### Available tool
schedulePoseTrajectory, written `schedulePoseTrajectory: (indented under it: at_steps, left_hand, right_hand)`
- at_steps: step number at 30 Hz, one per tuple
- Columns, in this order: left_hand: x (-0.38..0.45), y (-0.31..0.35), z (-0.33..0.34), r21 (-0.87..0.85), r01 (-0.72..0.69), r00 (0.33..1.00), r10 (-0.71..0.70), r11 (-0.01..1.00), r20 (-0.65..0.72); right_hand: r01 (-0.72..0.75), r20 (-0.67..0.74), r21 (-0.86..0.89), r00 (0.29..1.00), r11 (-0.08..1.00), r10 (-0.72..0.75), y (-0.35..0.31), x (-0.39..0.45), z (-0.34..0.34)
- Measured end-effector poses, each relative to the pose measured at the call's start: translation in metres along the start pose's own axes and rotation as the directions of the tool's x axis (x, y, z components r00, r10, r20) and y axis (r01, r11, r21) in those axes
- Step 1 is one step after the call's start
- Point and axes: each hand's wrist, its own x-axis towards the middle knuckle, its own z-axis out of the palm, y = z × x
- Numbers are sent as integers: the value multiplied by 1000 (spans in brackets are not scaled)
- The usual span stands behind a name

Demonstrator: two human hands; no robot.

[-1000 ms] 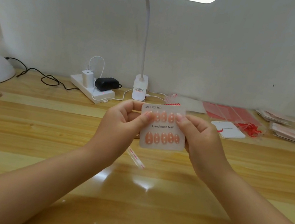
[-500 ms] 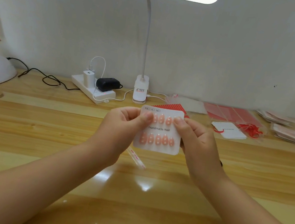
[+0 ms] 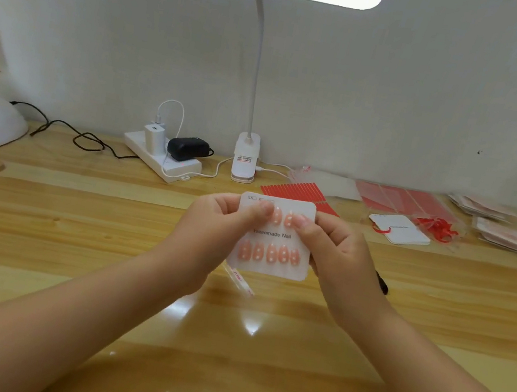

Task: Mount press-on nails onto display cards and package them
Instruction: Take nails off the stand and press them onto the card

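Card (image 3: pixel 272 269) sits pinched between left hand (image 3: pixel 221 223) and right hand (image 3: pixel 341 248), thumbs pressing the top-row nails (image 3: pixel 282 218); best to press evenly, supporting it from behind.

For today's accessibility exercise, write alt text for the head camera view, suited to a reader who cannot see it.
Two hands, left hand and right hand, hold a white display card of pink press-on nails above a wooden desk, thumbs pressing its upper row. Behind stand a lit clip lamp, a power strip and red adhesive sheets.
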Motion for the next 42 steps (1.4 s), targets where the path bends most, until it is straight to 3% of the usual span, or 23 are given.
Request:
schedulePoseTrajectory:
  at_steps: [6,13,18,23,27,36,42]
  left_hand:
    - [-4,-3,5,58,-157,987,158,986,-17]
    - [-7,-7,7,93,-177,984,178,980,0]
    - [-8,-2,4,2,-128,992,128,992,23]
    - [-6,-1,4,-57,-18,1000,19,998,14]
    - [-5,-1,4,-47,-31,999,29,998,-42]
    - [-8,-5,5,-23,-126,991,124,992,-47]
    - [-2,-4,3,86,-52,999,52,995,2]
  right_hand:
    - [18,39,-5,999,1000,-18,-2,-1,1]
    - [56,-33,-76,998,996,-58,-4,-3,3]
    - [65,-3,-126,998,990,-66,-5,-3,3]
    - [56,130,-94,991,994,-44,-8,-2,-1]
    - [3,166,-49,986,999,5,-7,-2,-3]
    - [31,38,-131,999,991,-26,-5,-3,2]
    - [-19,-86,-127,996,992,8,-6,4,-3]
